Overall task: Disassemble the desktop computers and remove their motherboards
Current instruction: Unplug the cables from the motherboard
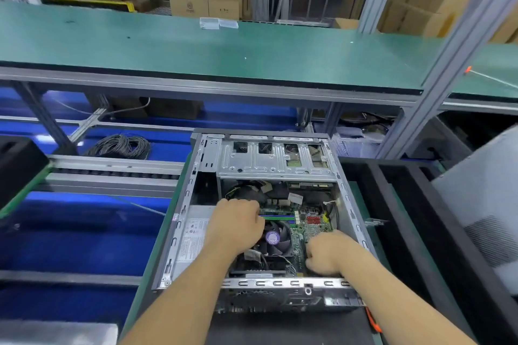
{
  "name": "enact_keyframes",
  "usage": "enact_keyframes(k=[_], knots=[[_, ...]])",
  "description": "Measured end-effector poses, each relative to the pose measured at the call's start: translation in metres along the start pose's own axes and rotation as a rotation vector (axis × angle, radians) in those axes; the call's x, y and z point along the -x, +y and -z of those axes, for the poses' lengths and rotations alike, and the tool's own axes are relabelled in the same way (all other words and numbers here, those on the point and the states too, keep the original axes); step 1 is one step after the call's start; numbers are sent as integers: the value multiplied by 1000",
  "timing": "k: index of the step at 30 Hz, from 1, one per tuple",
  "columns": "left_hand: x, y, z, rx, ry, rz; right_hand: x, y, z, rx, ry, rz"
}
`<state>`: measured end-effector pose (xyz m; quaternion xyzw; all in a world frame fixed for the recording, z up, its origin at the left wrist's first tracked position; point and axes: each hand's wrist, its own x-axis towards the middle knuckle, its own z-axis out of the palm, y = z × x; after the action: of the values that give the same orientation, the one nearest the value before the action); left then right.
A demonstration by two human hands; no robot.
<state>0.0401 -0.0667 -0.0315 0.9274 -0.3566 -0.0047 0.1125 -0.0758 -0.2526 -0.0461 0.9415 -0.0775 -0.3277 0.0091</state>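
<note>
Grey steel computer case (260,165) lies open-side-up on the green bench (157,246), long axis running away from the person, drive cage (276,159) farthest. A cable coil (120,146) lies well left. Both the left hand (236,225) and right hand (329,252) reach in over the motherboard (305,230) beside the fan (273,238), fingers curled; their grip cannot be told.

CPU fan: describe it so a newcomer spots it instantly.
Find the open computer case on the bench. Inside, between the left hand and right hand, sits the CPU fan: round, black-bladed, the only part with a purple hub sticker.

A coil of black cable (120,146) lay on blue flooring; brown cardboard boxes (207,3) stood behind the long green shelf (196,47).
</note>
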Motion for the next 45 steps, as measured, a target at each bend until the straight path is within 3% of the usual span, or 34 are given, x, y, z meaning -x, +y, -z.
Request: enact_keyframes(k=[3, 10, 16, 19, 23, 27, 31, 38, 42, 45], knots=[[-5, -1, 3, 149, 30, 65, 0, 0, 4, 133, -49, 33], [-11, -2, 1, 121, -17, 76, 0, 3, 6, 182, -84, 57], [-10, -3, -4, 87, -27, 83, -11, -2, 13, -240, 131, -29], [-11, -2, -3, 55, -55, 74, -25, 5, 19, 172, 321, -112], [-11, 0, -6, -103, -100, 13, -40, 13, 23, 624, 189, -120], [-12, 0, -9, -122, -116, 4, -47, 15, 18, 812, 124, -166], [-12, 1, -4, -46, -99, 32, -47, 19, 21, 650, 125, -145], [-10, -5, 1, 267, -17, 148, -27, 5, 34, 275, 286, -30], [-10, -8, -2, 315, -23, 161, -13, -14, 28, -8, 363, 74], [-11, -6, -2, 300, 2, 166, -9, -26, 17, -343, 236, 42]])
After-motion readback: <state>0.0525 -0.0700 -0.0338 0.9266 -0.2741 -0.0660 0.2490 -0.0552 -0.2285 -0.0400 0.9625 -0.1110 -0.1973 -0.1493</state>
